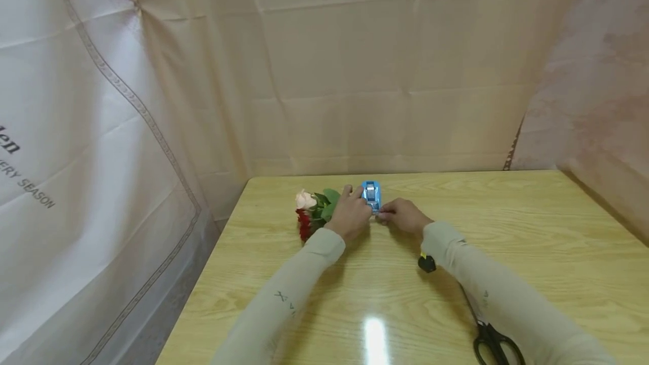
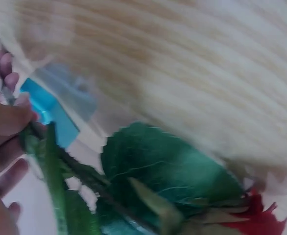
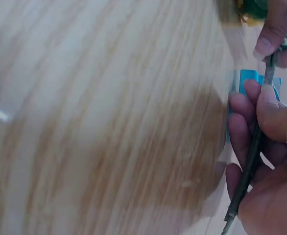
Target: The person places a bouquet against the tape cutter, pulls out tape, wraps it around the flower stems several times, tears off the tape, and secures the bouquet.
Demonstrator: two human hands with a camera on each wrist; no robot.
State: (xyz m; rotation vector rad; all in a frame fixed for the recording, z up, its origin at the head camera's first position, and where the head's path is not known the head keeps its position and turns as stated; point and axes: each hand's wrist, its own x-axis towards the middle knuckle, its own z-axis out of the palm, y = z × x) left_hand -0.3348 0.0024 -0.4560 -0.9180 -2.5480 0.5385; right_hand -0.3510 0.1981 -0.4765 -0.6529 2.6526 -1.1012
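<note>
A small bunch of flowers, with a pale pink rose [image 1: 305, 200], a red flower [image 1: 303, 224] and green leaves [image 2: 158, 166], points left over the table. My left hand [image 1: 351, 216] pinches its stem [image 2: 92, 183] below the leaves. On the stem's lower part [image 3: 250, 166], my right hand [image 1: 405, 216] closes finger and thumb, close to the left fingertips. A greyish, shiny stretch shows on the stem between the hands. Just behind them sits a blue tape dispenser [image 1: 372, 195], partly hidden by the fingers in both wrist views.
Black-handled scissors [image 1: 493, 343] lie near the front, partly under the right forearm. A small black object with yellow on it [image 1: 427, 263] shows by the right cuff; its kind is unclear. The wooden table [image 1: 507, 224] meets a hanging cloth [image 1: 380, 83] at the back.
</note>
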